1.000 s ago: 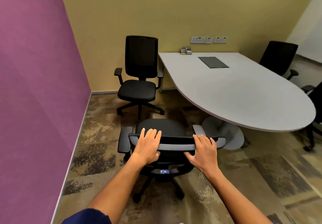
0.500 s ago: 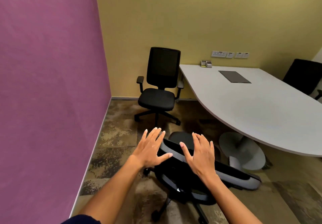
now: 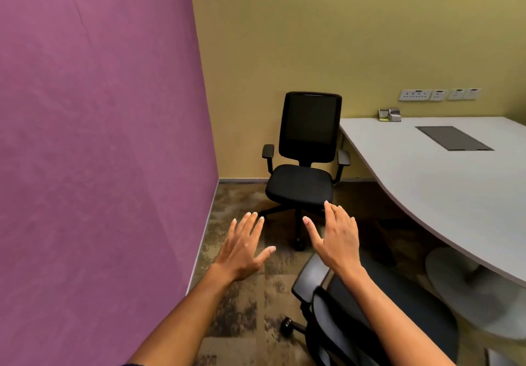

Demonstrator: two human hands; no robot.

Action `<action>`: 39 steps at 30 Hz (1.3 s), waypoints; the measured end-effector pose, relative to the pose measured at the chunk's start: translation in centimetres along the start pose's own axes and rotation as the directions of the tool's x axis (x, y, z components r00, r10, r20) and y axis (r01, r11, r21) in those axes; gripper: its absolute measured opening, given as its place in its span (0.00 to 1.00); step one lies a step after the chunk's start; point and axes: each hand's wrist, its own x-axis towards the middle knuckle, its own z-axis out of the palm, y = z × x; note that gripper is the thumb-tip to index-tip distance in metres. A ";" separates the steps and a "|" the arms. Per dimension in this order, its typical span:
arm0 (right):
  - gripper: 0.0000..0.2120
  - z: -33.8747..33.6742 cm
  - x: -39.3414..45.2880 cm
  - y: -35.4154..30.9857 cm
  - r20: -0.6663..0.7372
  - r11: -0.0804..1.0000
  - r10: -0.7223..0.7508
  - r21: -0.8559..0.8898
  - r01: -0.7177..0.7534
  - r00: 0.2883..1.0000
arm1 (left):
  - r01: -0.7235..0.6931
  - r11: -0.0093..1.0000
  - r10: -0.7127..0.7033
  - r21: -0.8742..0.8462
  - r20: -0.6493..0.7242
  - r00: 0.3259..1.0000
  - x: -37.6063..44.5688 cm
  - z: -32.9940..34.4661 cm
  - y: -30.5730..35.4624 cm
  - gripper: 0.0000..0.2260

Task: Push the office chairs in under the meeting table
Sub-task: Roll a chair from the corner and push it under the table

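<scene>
A black office chair [image 3: 304, 166] stands by the yellow wall, left of the white meeting table [image 3: 444, 195], facing me with its seat outside the table edge. A second black chair [image 3: 350, 317] sits at the bottom right, close to the table, its backrest top under my right forearm. My left hand [image 3: 246, 247] hovers over the carpet with fingers spread, holding nothing. My right hand [image 3: 337, 237] is also open, fingers apart, above the near chair's armrest and apart from it.
A purple wall [image 3: 99, 138] fills the left side, leaving a carpet strip between it and the chairs. The table's round grey base [image 3: 461, 286] stands at the right. A grey cable flap [image 3: 454, 138] and a small box [image 3: 390, 114] lie on the table; wall sockets [image 3: 438, 94] above.
Both hands have let go of the near chair's backrest and lifted off, fingers spread. The view has swung left and forward; the near chair now lies lower right, nearer the table.
</scene>
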 end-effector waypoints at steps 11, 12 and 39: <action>0.41 6.2 14.2 -1.6 -0.033 0.998 0.056 0.002 -0.056 0.998 | 0.032 0.998 -0.032 -0.053 0.000 0.999 15.4 -0.2 -9.5 0.35; 0.41 6.7 15.7 -1.7 -0.034 0.998 0.065 -0.005 -0.065 0.997 | 0.025 0.999 -0.026 -0.046 -0.006 1.000 16.9 -0.2 -10.1 0.35; 0.41 29.5 57.8 -7.2 -0.047 0.932 0.331 -0.138 -0.334 0.943 | -0.149 0.981 0.165 -0.125 0.122 0.979 62.5 1.2 -37.8 0.34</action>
